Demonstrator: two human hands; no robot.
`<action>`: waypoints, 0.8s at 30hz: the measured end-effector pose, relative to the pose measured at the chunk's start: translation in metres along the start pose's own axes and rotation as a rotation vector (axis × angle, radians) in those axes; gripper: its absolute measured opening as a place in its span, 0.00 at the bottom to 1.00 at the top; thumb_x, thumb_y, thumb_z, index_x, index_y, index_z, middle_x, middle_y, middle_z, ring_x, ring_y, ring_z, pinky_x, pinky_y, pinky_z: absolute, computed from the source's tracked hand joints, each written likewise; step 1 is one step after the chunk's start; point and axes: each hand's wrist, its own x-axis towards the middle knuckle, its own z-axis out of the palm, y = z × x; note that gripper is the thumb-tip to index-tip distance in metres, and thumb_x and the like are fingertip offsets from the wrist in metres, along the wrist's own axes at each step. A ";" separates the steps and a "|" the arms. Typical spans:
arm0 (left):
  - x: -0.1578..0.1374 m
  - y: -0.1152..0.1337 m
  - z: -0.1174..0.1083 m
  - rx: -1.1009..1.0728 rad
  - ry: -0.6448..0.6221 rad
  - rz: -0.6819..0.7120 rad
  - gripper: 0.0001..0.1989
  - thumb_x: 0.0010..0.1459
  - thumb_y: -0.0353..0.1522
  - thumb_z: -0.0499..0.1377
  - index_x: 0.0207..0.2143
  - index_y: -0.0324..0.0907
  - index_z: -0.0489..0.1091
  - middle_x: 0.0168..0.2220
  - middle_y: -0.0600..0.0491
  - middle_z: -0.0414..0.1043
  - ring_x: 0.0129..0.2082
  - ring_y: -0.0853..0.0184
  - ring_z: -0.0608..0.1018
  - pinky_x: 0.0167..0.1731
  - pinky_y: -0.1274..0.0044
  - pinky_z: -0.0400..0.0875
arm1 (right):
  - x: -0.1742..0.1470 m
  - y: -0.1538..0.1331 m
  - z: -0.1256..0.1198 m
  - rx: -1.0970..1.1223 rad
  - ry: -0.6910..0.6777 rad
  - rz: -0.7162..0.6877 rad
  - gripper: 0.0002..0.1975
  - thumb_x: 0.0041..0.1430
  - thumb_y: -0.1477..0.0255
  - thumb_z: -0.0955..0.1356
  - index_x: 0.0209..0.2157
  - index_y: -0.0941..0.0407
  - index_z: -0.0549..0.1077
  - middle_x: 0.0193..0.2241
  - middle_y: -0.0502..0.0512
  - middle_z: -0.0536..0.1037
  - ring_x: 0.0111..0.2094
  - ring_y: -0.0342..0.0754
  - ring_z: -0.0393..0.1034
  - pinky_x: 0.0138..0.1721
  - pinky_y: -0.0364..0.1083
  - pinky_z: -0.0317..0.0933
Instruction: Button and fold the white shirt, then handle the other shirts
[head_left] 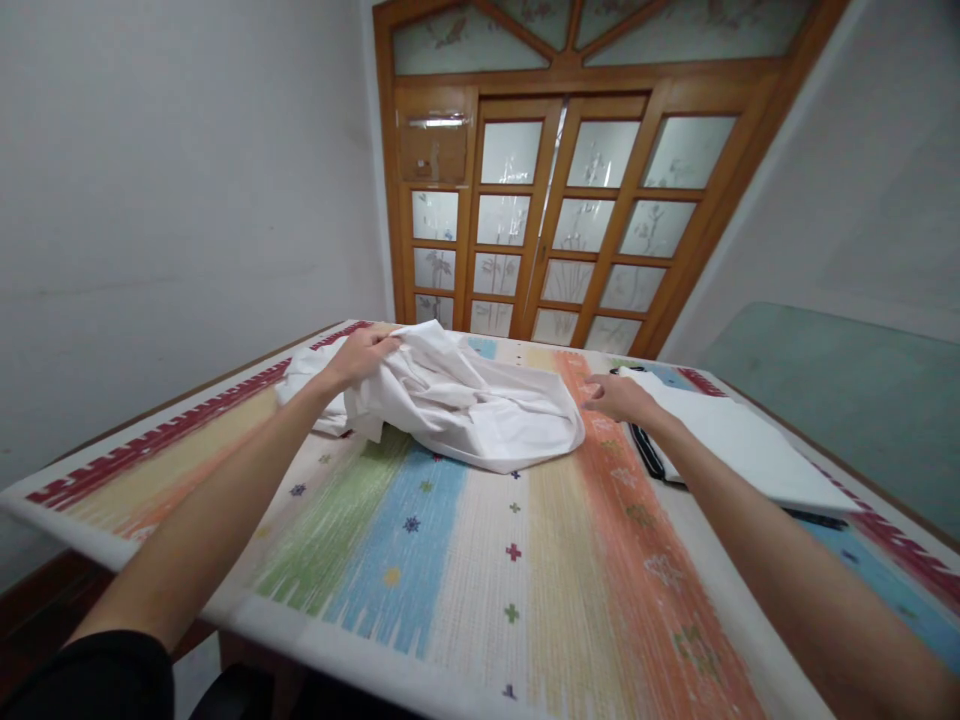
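A crumpled white cloth [487, 405], perhaps a garment, lies in loose folds across the far middle of the table. At its upper left, my left hand [367, 352] is closed on a raised fold, and part of the cloth spreads on the table behind that wrist. My right hand [621, 397] is just past the cloth's rounded right end, apart from it. Its fingers point left with a small gap between them, and nothing shows in them. Close by on the right, partly behind my right forearm, lies a flat white stack [739, 440] with black edging.
The table wears a striped cover [487, 560] with small printed motifs. Beyond its far edge stand wooden doors with glass panes [551, 200]. A pale green panel [840, 390] is at the right, and a plain wall [187, 180] rises on the left.
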 end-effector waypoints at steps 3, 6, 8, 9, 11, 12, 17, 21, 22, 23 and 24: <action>-0.020 0.009 0.001 -0.089 -0.144 -0.035 0.17 0.51 0.42 0.56 0.23 0.37 0.72 0.22 0.55 0.69 0.25 0.67 0.70 0.27 0.79 0.63 | -0.011 -0.017 0.012 0.001 0.068 -0.162 0.14 0.50 0.72 0.70 0.41 0.59 0.77 0.30 0.57 0.79 0.30 0.48 0.73 0.32 0.42 0.63; -0.040 0.021 0.008 -0.218 -0.211 0.001 0.18 0.52 0.45 0.56 0.25 0.37 0.71 0.23 0.55 0.69 0.25 0.68 0.70 0.25 0.80 0.62 | -0.029 -0.049 0.016 0.151 0.094 -0.357 0.07 0.53 0.71 0.69 0.32 0.58 0.78 0.28 0.55 0.79 0.29 0.46 0.72 0.30 0.42 0.61; -0.054 0.029 0.017 -0.302 -0.254 0.051 0.19 0.53 0.45 0.56 0.28 0.37 0.70 0.25 0.54 0.69 0.26 0.68 0.71 0.25 0.80 0.63 | -0.046 -0.076 0.018 0.320 0.105 -0.478 0.08 0.55 0.69 0.67 0.32 0.58 0.77 0.27 0.54 0.78 0.27 0.45 0.70 0.28 0.41 0.61; -0.061 0.033 0.023 -0.338 -0.274 0.072 0.18 0.53 0.45 0.56 0.28 0.37 0.69 0.25 0.54 0.69 0.27 0.68 0.71 0.26 0.79 0.63 | -0.055 -0.090 0.020 0.415 0.085 -0.536 0.10 0.57 0.67 0.67 0.32 0.58 0.76 0.27 0.54 0.77 0.26 0.44 0.70 0.27 0.41 0.60; -0.075 0.042 0.036 -0.394 -0.312 0.109 0.15 0.52 0.43 0.57 0.29 0.38 0.68 0.26 0.54 0.69 0.28 0.68 0.72 0.27 0.79 0.65 | -0.072 -0.115 0.025 0.598 0.033 -0.603 0.14 0.59 0.62 0.65 0.34 0.58 0.75 0.28 0.53 0.76 0.24 0.43 0.69 0.24 0.40 0.60; -0.083 0.046 0.043 -0.413 -0.329 0.130 0.14 0.51 0.41 0.58 0.29 0.38 0.67 0.26 0.55 0.69 0.28 0.68 0.72 0.28 0.79 0.65 | -0.081 -0.125 0.028 0.667 0.018 -0.626 0.15 0.59 0.60 0.65 0.35 0.58 0.74 0.28 0.53 0.76 0.23 0.43 0.69 0.23 0.40 0.60; -0.115 0.057 0.078 -0.350 -0.347 0.263 0.08 0.54 0.36 0.56 0.33 0.40 0.64 0.28 0.55 0.69 0.30 0.68 0.73 0.29 0.79 0.65 | -0.109 -0.145 0.049 0.743 0.177 -0.563 0.19 0.56 0.54 0.66 0.29 0.58 0.69 0.25 0.52 0.74 0.24 0.44 0.69 0.24 0.41 0.59; -0.130 0.059 0.101 -0.268 -0.288 0.347 0.07 0.55 0.35 0.55 0.34 0.40 0.65 0.27 0.56 0.68 0.27 0.70 0.71 0.28 0.80 0.63 | -0.124 -0.134 0.061 0.629 0.305 -0.475 0.14 0.56 0.61 0.67 0.24 0.57 0.68 0.22 0.51 0.73 0.24 0.45 0.69 0.28 0.42 0.58; -0.132 0.059 0.105 -0.260 -0.279 0.361 0.07 0.56 0.34 0.55 0.35 0.40 0.66 0.26 0.57 0.67 0.26 0.70 0.70 0.27 0.80 0.63 | -0.127 -0.131 0.063 0.589 0.339 -0.454 0.12 0.56 0.64 0.67 0.23 0.56 0.68 0.22 0.51 0.74 0.24 0.46 0.69 0.29 0.43 0.58; -0.134 0.060 0.109 -0.250 -0.270 0.374 0.08 0.56 0.34 0.55 0.36 0.40 0.67 0.25 0.57 0.67 0.25 0.71 0.69 0.27 0.80 0.63 | -0.131 -0.128 0.064 0.547 0.369 -0.430 0.10 0.55 0.66 0.67 0.23 0.56 0.68 0.22 0.52 0.74 0.24 0.46 0.69 0.29 0.43 0.57; -0.135 0.060 0.112 -0.237 -0.264 0.386 0.08 0.56 0.34 0.55 0.37 0.40 0.68 0.24 0.58 0.66 0.24 0.71 0.68 0.27 0.80 0.62 | -0.134 -0.126 0.065 0.505 0.390 -0.404 0.09 0.54 0.68 0.67 0.22 0.56 0.69 0.22 0.52 0.74 0.24 0.46 0.69 0.29 0.43 0.57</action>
